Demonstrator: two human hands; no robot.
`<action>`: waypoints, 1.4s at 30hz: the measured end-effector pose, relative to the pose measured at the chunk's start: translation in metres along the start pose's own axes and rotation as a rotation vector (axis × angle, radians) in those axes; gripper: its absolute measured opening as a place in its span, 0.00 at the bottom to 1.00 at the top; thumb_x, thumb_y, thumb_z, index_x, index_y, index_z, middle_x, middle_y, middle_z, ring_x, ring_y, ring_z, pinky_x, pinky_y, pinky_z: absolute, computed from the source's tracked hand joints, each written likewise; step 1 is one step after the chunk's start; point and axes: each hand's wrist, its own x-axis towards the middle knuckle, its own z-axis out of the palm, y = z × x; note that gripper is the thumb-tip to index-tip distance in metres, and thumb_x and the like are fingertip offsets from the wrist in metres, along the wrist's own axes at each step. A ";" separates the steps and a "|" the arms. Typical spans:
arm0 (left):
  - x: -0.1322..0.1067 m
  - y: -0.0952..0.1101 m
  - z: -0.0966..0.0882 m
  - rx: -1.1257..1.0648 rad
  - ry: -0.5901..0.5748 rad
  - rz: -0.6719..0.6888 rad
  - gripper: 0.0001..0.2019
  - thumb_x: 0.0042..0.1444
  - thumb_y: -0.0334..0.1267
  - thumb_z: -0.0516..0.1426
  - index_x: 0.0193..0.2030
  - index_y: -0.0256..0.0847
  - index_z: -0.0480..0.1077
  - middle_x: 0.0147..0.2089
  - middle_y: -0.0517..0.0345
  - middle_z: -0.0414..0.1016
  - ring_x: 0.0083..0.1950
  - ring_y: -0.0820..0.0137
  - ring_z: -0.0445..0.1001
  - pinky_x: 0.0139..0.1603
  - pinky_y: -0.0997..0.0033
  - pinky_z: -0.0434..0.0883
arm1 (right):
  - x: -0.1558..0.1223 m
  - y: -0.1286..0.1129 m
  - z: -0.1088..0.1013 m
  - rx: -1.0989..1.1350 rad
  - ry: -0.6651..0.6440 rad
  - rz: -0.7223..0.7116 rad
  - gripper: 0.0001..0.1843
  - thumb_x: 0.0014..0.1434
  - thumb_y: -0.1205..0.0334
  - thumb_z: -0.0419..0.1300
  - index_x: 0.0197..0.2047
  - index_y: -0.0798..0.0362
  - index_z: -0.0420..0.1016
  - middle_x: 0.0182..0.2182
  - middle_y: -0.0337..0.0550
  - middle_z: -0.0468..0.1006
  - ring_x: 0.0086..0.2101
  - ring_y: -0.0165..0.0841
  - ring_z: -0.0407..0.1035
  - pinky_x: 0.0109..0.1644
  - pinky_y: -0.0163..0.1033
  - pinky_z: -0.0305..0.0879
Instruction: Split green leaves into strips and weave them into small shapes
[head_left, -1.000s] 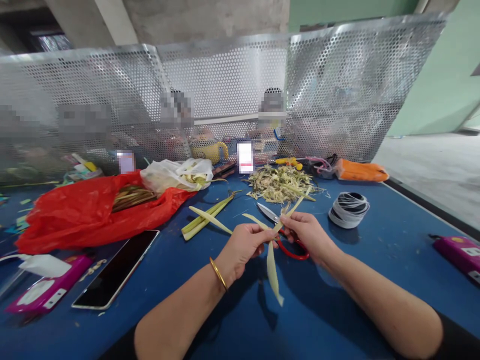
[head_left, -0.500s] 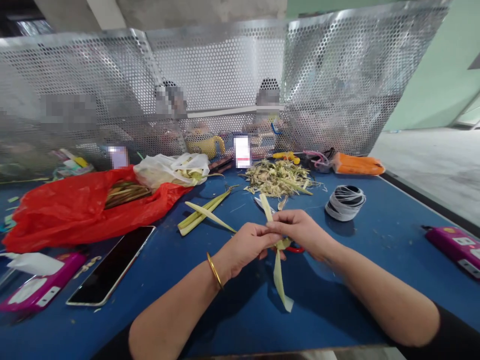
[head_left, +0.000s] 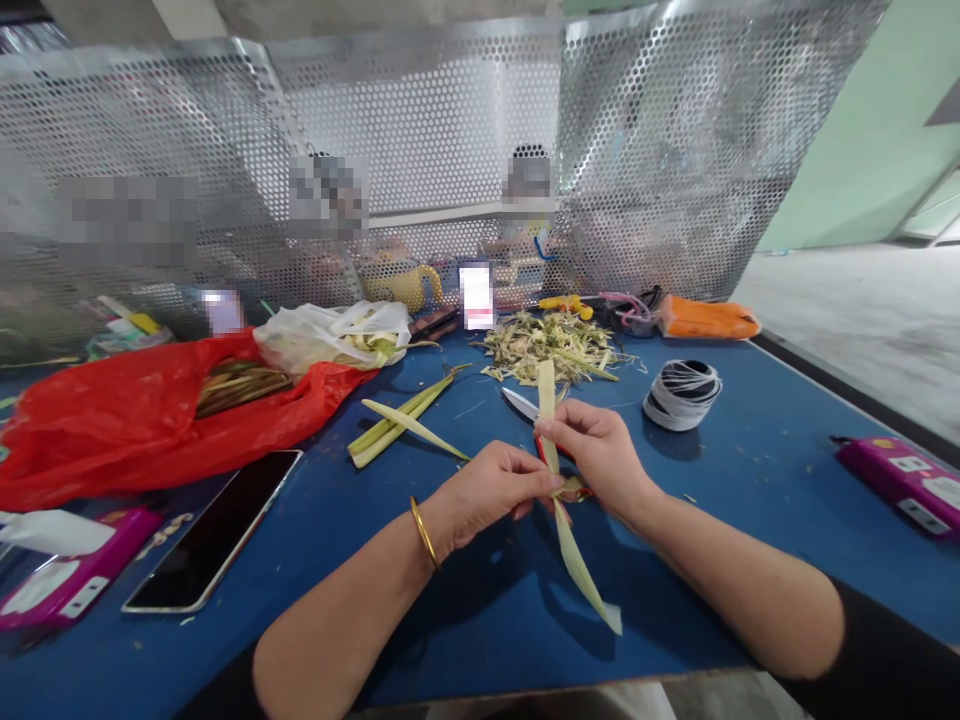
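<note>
Both hands pinch one long pale-green leaf strip over the blue table. My left hand, with a gold bangle at its wrist, is closed on the strip's middle. Higher up the strip, my right hand grips it between thumb and fingers; the upper end sticks up past the hand. Beneath the hands lie scissors with red handles, their blades pointing away and their handles partly hidden. Left of my hands, several green leaf strips lie crossed on the table.
Behind the hands is a heap of leaf scraps. A spool of grey cord stands at right, near a magenta power strip. Leftward lie a black phone, a red plastic bag and a white bag. A perforated metal screen closes the back.
My right hand has moved apart from the left, up along the leaf strip. The strip's lower end has swung rightward, and more of the scissors shows. The whole view has shifted slightly.
</note>
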 end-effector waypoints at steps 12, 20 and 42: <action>0.004 0.006 -0.014 -0.225 0.371 -0.062 0.17 0.47 0.50 0.61 0.30 0.34 0.75 0.23 0.61 0.69 0.18 0.82 0.55 0.18 0.78 0.45 | 0.020 -0.011 -0.029 -0.567 -0.328 -0.434 0.09 0.61 0.63 0.56 0.32 0.53 0.76 0.26 0.38 0.77 0.29 0.29 0.68 0.36 0.33 0.58; 0.005 0.005 -0.011 -0.218 0.358 -0.087 0.15 0.46 0.46 0.62 0.22 0.35 0.71 0.22 0.58 0.73 0.19 0.81 0.58 0.18 0.79 0.49 | 0.018 -0.006 -0.027 -0.796 -0.120 -0.563 0.11 0.63 0.65 0.56 0.29 0.52 0.74 0.26 0.38 0.78 0.32 0.32 0.70 0.44 0.38 0.57; 0.012 0.001 -0.007 -0.624 0.340 0.080 0.11 0.40 0.36 0.67 0.31 0.32 0.78 0.29 0.53 0.77 0.32 0.73 0.71 0.34 0.77 0.66 | -0.013 -0.008 0.000 -1.144 -0.317 -1.086 0.17 0.66 0.70 0.42 0.33 0.55 0.69 0.29 0.44 0.72 0.35 0.36 0.65 0.44 0.42 0.56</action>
